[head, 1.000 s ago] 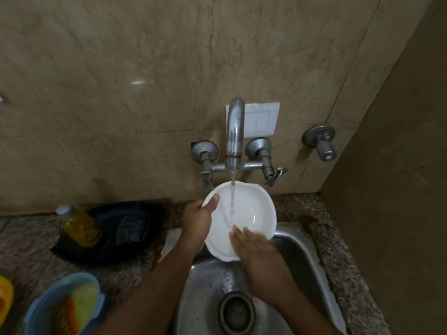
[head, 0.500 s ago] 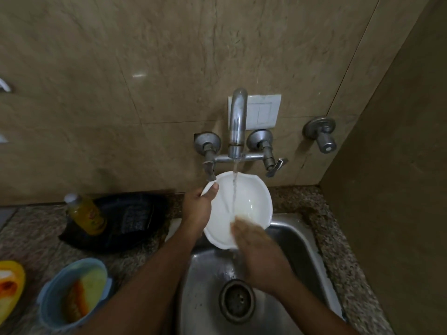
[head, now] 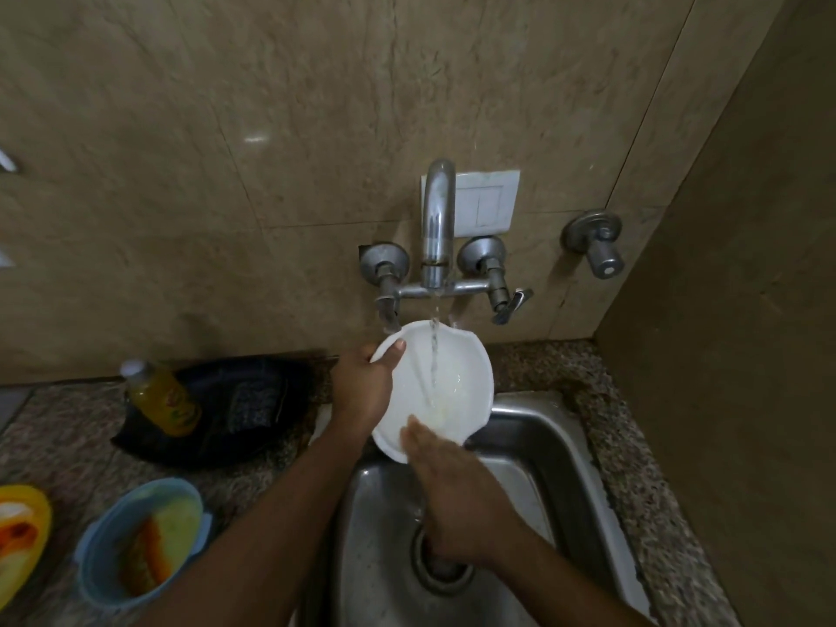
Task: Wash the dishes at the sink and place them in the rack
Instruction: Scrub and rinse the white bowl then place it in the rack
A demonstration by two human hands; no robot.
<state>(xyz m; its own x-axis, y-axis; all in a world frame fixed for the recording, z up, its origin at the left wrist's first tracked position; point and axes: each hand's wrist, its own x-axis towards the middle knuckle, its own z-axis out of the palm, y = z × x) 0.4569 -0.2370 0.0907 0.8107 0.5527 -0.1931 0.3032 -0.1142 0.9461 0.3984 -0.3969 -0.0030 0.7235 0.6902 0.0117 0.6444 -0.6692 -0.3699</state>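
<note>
I have the white bowl tilted up under the tap, over the back edge of the sink, with the stream landing on its inner face. My left hand is clamped on the left rim, thumb hooked over the edge onto the inside. My right hand grips nothing: its fingers lie flat against the lower part of the inner face. Over the last second those fingers have worked across the wet surface while the left-hand hold has not shifted, so I read this as the rubbing and rinsing stage, mid-way rather than finished. The view has also tipped up a little (more wall, less basin). No rack shows anywhere here, so placing is some way off. On the counter to the left, a blue bowl with food residue and an orange dish still wait, beside a yellow bottle.
</note>
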